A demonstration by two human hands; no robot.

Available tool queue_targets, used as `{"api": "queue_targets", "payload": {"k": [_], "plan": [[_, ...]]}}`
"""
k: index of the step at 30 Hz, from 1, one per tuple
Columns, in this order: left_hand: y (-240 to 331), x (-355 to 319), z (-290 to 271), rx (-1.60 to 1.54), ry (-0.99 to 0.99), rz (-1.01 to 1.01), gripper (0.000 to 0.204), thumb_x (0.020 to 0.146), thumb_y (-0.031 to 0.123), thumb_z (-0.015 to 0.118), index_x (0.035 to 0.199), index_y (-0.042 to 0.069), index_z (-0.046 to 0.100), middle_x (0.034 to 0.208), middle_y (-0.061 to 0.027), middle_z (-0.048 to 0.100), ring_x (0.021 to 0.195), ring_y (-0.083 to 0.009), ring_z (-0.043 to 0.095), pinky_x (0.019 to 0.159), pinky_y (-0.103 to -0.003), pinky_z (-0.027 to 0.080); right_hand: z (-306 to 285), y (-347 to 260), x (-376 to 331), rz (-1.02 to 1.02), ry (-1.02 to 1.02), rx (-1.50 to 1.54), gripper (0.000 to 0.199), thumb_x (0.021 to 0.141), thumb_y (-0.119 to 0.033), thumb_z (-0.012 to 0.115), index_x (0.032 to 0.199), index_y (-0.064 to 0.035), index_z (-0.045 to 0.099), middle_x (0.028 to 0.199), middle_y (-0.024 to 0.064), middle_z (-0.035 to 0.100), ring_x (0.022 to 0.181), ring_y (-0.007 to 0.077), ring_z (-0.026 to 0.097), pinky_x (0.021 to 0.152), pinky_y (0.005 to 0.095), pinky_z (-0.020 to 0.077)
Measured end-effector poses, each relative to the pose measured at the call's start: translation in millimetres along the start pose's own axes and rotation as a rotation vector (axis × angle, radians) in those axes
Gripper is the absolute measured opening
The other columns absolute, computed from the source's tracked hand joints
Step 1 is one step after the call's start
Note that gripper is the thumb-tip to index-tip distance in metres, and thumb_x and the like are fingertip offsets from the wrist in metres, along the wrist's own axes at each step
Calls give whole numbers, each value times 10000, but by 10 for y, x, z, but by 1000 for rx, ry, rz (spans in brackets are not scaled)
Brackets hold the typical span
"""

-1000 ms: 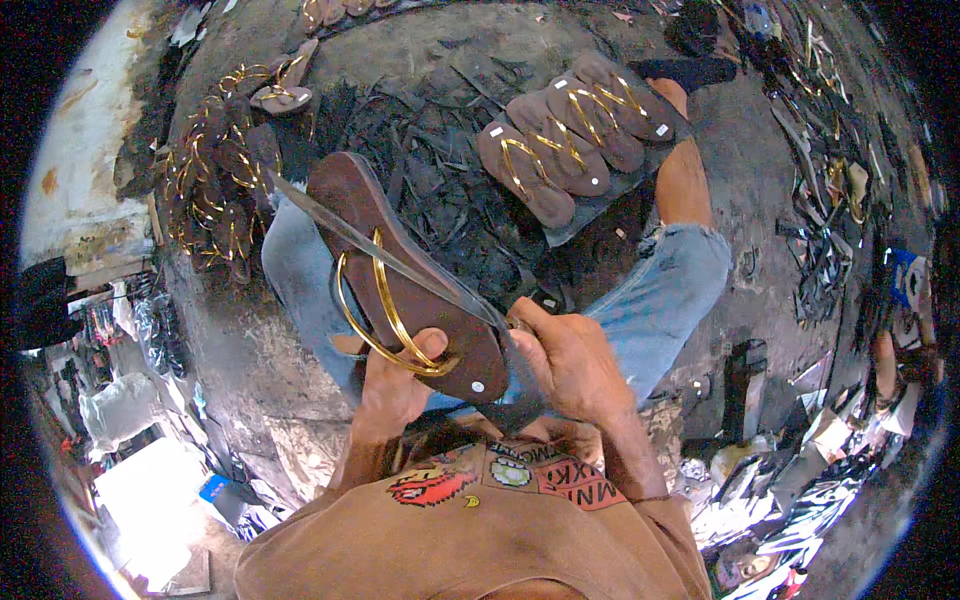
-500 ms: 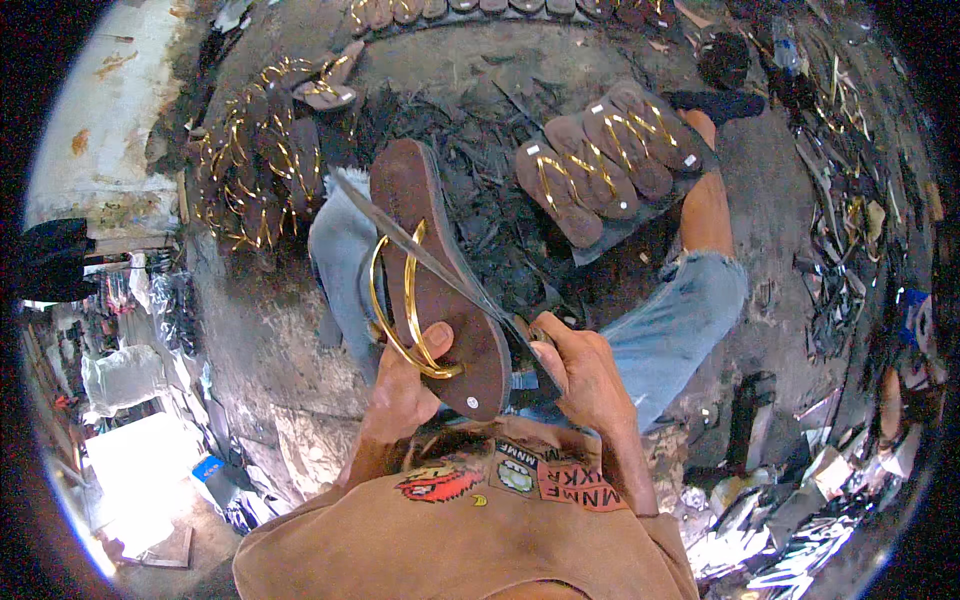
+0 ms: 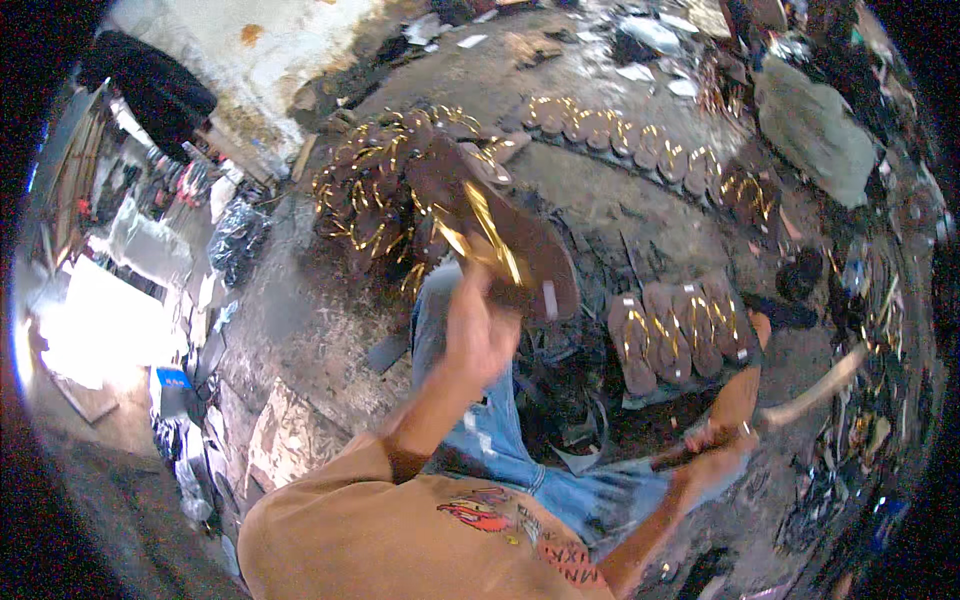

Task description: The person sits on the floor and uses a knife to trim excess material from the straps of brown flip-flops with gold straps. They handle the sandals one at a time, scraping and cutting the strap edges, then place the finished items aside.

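My left hand is closed on a brown flip-flop with shiny gold straps. It is raised in front of the pile of sandals and blurred by motion. A small white label shows near one end of its sole. My right hand is closed around the dark handle of a long knife, low on the right by my bent leg. Its pale, blurred blade points to the upper right. The two hands are far apart.
A heap of gold-strapped sandals lies beyond my left hand. Several finished-looking flip-flops sit in a row by my right leg, and a longer row runs along the back. Dark scraps cover the floor between my legs.
My hands have moved apart: the left carried the flip-flop up and forward, the right swung the knife away from the sole to the right. The view has turned left.
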State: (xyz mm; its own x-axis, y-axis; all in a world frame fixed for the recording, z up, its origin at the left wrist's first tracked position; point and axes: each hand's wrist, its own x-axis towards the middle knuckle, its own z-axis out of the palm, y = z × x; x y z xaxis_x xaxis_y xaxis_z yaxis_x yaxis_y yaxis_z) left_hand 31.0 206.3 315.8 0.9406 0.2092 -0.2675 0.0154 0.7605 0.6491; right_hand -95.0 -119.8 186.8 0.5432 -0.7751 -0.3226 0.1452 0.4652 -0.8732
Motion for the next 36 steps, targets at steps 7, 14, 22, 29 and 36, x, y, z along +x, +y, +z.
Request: {"api": "queue_targets", "payload": {"k": [7, 14, 22, 29, 36], "plan": [[-2229, 1020, -391, 936, 249, -30, 659, 831, 259, 765, 1367, 4, 478, 1308, -160, 598, 1207, -324, 566, 993, -468, 480, -452, -432, -119, 17, 127, 21, 504, 971, -666, 477, 938, -168, 545, 647, -27, 433, 492, 91, 367, 433, 248, 341], [-3928, 107, -896, 1303, 186, -557, 1080, 730, 469, 843, 1442, -109, 272, 1467, -309, 425, 1330, -417, 472, 1096, -445, 428, -472, -56, -590, 266, 189, 153, 526, 958, -682, 486, 967, -160, 547, 642, -22, 440, 498, 98, 382, 443, 249, 335], [-3635, 879, -1363, 1006, 209, -333, 801, 754, 491, 827, 1234, -100, 579, 1271, -238, 636, 1186, -329, 613, 996, -422, 485, -435, 65, -703, 371, -78, -8, 489, 1017, -588, 450, 971, -108, 534, 673, 9, 434, 508, 132, 374, 483, 299, 353], [-2994, 559, -1155, 425, -243, -874, 315, 949, 246, 693, 1199, 70, 618, 1156, -44, 671, 1046, -201, 605, 847, -387, 505, -528, 10, -590, 354, -9, -86, 402, 1065, -453, 433, 1002, -76, 561, 675, 22, 485, 527, 130, 445, 488, 306, 412], [-3188, 466, -1210, 708, 8, -680, 396, 898, 244, 763, 1155, -19, 615, 993, -62, 682, 782, -150, 618, 711, -355, 559, -500, 79, -609, 327, -53, -121, 396, 1076, -428, 414, 1026, -57, 541, 663, 25, 475, 506, 138, 445, 494, 316, 425]]}}
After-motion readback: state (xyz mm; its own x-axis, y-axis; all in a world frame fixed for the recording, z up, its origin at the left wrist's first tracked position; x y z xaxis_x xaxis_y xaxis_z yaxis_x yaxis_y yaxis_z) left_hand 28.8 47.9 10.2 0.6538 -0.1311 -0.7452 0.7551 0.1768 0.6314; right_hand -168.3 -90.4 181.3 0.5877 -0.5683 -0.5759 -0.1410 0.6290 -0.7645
